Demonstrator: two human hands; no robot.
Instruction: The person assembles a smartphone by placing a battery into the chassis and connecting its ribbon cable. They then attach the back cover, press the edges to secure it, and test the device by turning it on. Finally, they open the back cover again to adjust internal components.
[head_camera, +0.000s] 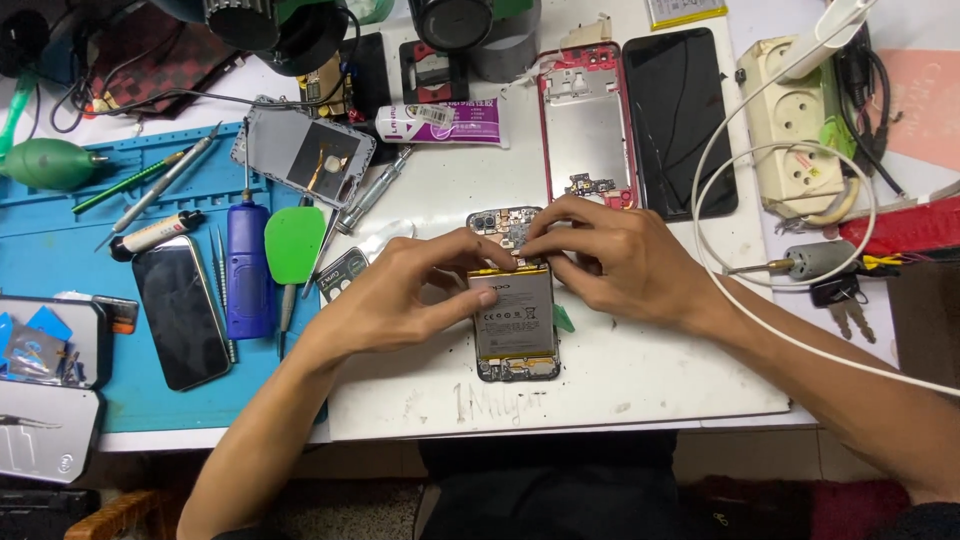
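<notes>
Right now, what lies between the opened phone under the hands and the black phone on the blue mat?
In the head view, between the opened phone and the black phone lie the left hand, a blue cylindrical tool and a green pry pick.

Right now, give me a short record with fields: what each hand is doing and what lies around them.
left hand: grips the opened phone's left edge
right hand: fingertips on the circuit board at its top
opened phone: back off, battery exposed, on white mat
left of it: green pry tool, blue electric screwdriver, dark phone
behind: red phone frame, black screen panel
</notes>
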